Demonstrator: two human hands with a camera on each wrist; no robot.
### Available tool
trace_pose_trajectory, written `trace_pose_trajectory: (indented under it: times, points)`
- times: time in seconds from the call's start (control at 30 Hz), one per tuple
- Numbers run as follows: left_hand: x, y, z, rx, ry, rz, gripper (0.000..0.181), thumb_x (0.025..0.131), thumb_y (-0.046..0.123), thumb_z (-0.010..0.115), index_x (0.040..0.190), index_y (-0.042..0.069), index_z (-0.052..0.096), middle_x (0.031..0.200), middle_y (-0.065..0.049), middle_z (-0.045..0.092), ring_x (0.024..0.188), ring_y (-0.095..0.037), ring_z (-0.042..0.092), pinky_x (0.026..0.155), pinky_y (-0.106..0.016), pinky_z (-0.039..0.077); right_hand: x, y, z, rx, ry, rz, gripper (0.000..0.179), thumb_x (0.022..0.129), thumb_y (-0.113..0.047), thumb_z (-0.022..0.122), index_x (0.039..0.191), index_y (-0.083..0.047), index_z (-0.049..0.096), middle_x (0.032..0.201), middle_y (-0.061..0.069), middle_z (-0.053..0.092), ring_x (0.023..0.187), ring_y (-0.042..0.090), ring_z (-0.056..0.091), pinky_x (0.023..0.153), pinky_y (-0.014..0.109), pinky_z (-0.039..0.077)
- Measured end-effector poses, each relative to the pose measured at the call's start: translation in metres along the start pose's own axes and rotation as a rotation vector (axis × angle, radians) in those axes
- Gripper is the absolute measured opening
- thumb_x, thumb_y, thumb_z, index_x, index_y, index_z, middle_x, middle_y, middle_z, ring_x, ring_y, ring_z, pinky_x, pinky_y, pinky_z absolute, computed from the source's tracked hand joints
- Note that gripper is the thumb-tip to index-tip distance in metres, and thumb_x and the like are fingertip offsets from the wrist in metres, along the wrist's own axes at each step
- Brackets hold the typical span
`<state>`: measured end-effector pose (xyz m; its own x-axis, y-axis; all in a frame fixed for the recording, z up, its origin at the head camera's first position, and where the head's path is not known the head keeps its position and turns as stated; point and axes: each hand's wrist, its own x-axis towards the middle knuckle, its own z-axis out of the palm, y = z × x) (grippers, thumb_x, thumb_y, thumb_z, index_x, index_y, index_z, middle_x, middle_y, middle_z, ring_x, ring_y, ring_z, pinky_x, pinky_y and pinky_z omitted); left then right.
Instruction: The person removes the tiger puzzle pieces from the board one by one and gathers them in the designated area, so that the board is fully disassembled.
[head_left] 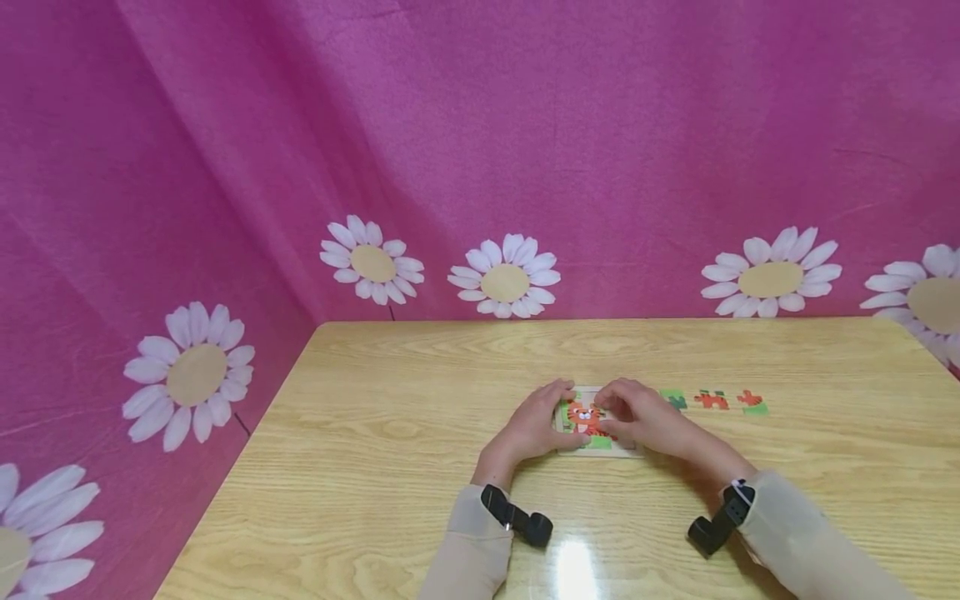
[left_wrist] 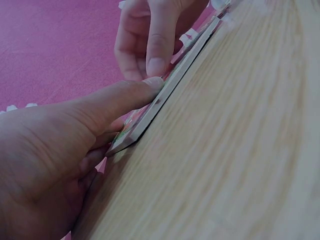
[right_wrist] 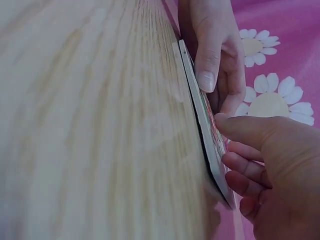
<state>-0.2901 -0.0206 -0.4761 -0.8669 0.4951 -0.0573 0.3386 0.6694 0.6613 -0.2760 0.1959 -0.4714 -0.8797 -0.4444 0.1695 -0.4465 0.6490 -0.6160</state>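
Observation:
A small jigsaw puzzle board with a pale rim lies on the table, showing an orange tiger picture on green. My left hand grips its left side, thumb along the near edge and fingers at the far edge. Over the right part of the board, my right hand has its thumb and bent fingers down at the puzzle's surface. In the right wrist view, the right thumb reaches the picture beside the board's rim. I cannot tell whether a piece is between those fingertips.
Right of the board, loose puzzle pieces lie in a row: a green one, an orange one with green and another orange and green one. The wooden table meets a pink curtain with daisies behind and left.

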Motion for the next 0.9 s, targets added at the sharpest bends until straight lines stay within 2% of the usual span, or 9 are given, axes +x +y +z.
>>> trace_pose_trajectory:
  times: [0.13,0.43,0.67,0.9]
  points:
    - [0.000,0.001,0.001,-0.007,-0.001,0.001,0.068,0.084,0.038,0.076,0.141,0.013,0.049,0.159,0.002,0.035,0.150,-0.019,0.028,0.123,-0.042,0.029,0.002,-0.003,-0.001,-0.009,-0.037,-0.003,0.030,0.087,-0.015,0.073,0.113,-0.002,0.065,0.093,0.003,0.058,0.080,0.008,0.046,0.065,0.019,0.043]
    - [0.002,0.000,0.001,0.008,0.004,0.008,0.066,0.084,0.038,0.076,0.139,0.013,0.050,0.159,0.003,0.035,0.150,-0.018,0.028,0.123,-0.041,0.029,0.010,-0.006,-0.002,0.011,-0.109,0.036,0.026,0.089,-0.011,0.069,0.110,0.001,0.060,0.089,0.005,0.053,0.079,0.010,0.045,0.064,0.019,0.040]
    - [0.000,0.001,-0.001,-0.003,0.003,-0.002,0.066,0.084,0.036,0.076,0.140,0.013,0.050,0.159,0.003,0.035,0.150,-0.019,0.027,0.123,-0.040,0.029,0.014,-0.012,-0.004,-0.054,-0.132,-0.005,0.024,0.089,-0.011,0.069,0.106,0.001,0.057,0.090,0.006,0.053,0.080,0.011,0.044,0.067,0.021,0.040]
    - [0.000,0.002,0.000,-0.011,0.003,-0.009,0.066,0.084,0.036,0.077,0.140,0.013,0.050,0.159,0.003,0.034,0.150,-0.018,0.027,0.123,-0.040,0.029,0.015,-0.017,-0.006,-0.055,-0.156,-0.001,0.024,0.090,-0.011,0.069,0.106,0.001,0.055,0.094,0.008,0.053,0.083,0.013,0.046,0.069,0.022,0.041]
